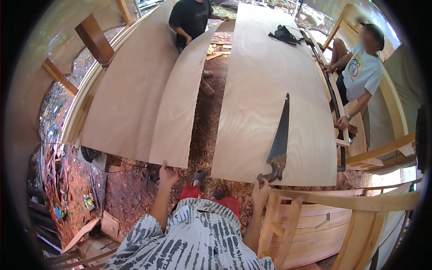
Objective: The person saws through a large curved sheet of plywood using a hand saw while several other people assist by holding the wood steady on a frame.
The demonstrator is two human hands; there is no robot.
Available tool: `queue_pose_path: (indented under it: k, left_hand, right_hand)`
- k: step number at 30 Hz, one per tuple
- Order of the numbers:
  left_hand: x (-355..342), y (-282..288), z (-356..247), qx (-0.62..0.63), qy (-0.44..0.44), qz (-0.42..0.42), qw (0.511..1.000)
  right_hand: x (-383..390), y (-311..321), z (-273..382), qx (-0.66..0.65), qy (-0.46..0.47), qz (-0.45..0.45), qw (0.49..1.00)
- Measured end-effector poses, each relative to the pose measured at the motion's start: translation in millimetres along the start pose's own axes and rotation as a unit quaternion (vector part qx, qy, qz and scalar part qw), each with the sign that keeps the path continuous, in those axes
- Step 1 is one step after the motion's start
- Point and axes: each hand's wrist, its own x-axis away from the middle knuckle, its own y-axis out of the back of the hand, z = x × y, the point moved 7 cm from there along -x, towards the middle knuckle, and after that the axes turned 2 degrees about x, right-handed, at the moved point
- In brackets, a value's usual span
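My left hand (168, 175) pinches the near end of a narrow plywood strip (180, 99). The strip bows upward toward its far end, where a person in a black shirt (191, 20) stands with a hand at it. A wide plywood sheet (252, 103) lies to the right, across a gap from the strip. My right hand (260, 192) is closed at this sheet's near edge, right by the wooden handle of a handsaw (281, 130). The saw lies flat on the sheet, blade pointing away from me. Whether my fingers also touch its handle, I cannot tell.
Another large plywood sheet (130, 90) lies left, partly under the strip. A black bag (285, 34) rests on the right sheet's far end. At right sits a person in a white shirt (362, 67), hands on a wooden frame. Wooden furniture (315, 220) stands close at my right.
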Motion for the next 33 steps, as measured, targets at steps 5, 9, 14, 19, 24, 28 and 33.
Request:
queue_pose_path:
  k: [5,9,14,19,24,28,33]
  left_hand:
    - [39,-16,-32,0.092,0.051,0.135,0.985]
    - [59,-28,-56,0.109,-0.038,0.165,0.980]
    - [96,-71,-66,0.112,-0.082,0.219,0.966]
    - [66,-60,-77,0.041,-0.059,0.203,0.977]
    - [43,-92,5,-0.205,-0.017,0.125,0.971]
    - [41,-80,45,-0.448,-0.021,0.128,0.885]
    - [-22,-63,101,-0.660,0.011,0.110,0.743]
  right_hand:
    - [11,17,61,0.167,0.070,-0.080,0.980]
    - [-12,12,55,0.135,0.086,-0.070,0.985]
    - [-48,43,6,0.225,-0.049,-0.272,0.934]
    - [-70,31,-22,0.225,-0.102,-0.198,0.949]
    - [-58,73,-42,0.125,-0.176,-0.156,0.964]
    - [-46,38,-23,-0.110,-0.062,-0.255,0.959]
    - [16,74,9,-0.243,-0.007,-0.287,0.927]
